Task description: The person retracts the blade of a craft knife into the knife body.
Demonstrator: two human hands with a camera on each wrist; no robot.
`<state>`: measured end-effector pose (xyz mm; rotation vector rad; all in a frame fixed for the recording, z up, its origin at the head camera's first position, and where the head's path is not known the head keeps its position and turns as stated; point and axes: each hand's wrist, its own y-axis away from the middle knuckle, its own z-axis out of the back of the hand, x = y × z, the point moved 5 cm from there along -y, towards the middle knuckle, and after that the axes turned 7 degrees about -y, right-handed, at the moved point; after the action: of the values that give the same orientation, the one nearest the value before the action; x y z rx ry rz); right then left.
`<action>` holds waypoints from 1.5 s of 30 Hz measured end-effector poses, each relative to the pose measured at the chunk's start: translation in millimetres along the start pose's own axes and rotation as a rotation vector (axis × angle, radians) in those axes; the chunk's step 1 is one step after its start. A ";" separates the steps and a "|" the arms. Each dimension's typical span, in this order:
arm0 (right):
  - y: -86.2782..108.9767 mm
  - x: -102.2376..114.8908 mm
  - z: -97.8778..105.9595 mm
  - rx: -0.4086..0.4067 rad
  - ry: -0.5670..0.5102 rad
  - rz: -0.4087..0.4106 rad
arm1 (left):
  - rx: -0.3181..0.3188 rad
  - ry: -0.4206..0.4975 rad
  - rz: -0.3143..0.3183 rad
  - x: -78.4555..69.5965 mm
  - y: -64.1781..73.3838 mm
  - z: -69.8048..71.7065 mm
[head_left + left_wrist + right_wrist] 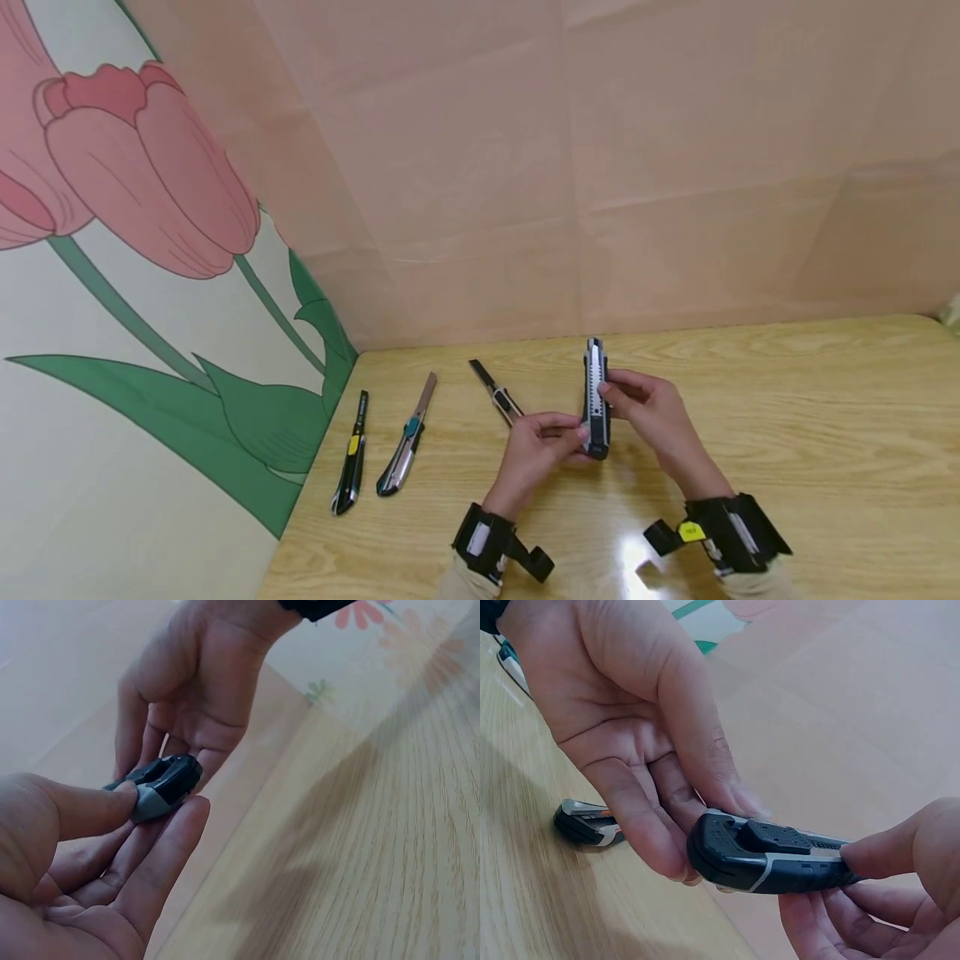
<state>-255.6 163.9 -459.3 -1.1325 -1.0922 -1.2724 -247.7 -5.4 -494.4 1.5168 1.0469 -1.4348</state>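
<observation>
A broad way is left over the tabletop [847, 433] at the right of the frame, beyond the right hand [660, 417]. At the centre, passage between the hands is barred by the gripped cutter [597, 400], which is held by both. Below it, a gap is left between the forearms, narrowed by the left wrist camera [538, 565] and right wrist camera [662, 537]. The lower end of the slanted cutter [499, 396] is blocked from above by the left hand [532, 458]. At lower left, a narrow lane is left between the yellow-slider cutter [348, 467] and the teal-slider cutter [406, 442]; farther reach is closed off by the pink sheet [570, 167].
</observation>
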 end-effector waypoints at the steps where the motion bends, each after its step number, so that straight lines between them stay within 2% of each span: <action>1: 0.0 0.3 0.2 -0.002 0.002 -0.002 | 0.007 0.003 -0.001 -0.3 0.2 -0.6; 4: 0.0 1.2 1.2 -0.005 0.004 -0.003 | 0.035 0.001 -0.008 -1.0 0.7 -2.1; 6: 0.0 1.4 2.2 -0.007 -0.002 -0.003 | 0.052 -0.032 -0.014 -0.5 0.9 -2.6; 11: -0.3 -0.8 5.3 -0.012 -0.006 -0.001 | 0.073 -0.235 -0.050 4.5 0.1 -2.9; 14: -0.6 -3.3 7.3 -0.019 -0.003 0.001 | 0.075 -0.321 -0.082 6.3 0.0 -4.5; 23: -3.5 -13.1 9.0 -0.002 -0.014 -0.015 | -0.017 -0.467 -0.219 -7.6 3.6 -13.4; 25: -3.8 -14.1 8.4 0.002 -0.014 -0.007 | -0.025 -0.495 -0.235 -5.1 2.3 -12.7; 31: -4.9 -16.6 6.0 0.014 -0.025 0.000 | -0.015 -0.526 -0.234 8.8 -3.0 -7.9; 40: -5.3 -20.1 7.9 0.038 0.017 -0.039 | 0.003 -0.599 -0.229 9.5 -2.0 -8.6; 45: -5.1 -23.0 13.8 0.047 0.064 -0.057 | 0.063 -0.645 -0.207 9.0 0.2 -11.6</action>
<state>-260.7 180.6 -480.2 -1.0251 -1.1077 -1.3120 -243.3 5.9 -502.7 0.8877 0.7703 -1.9369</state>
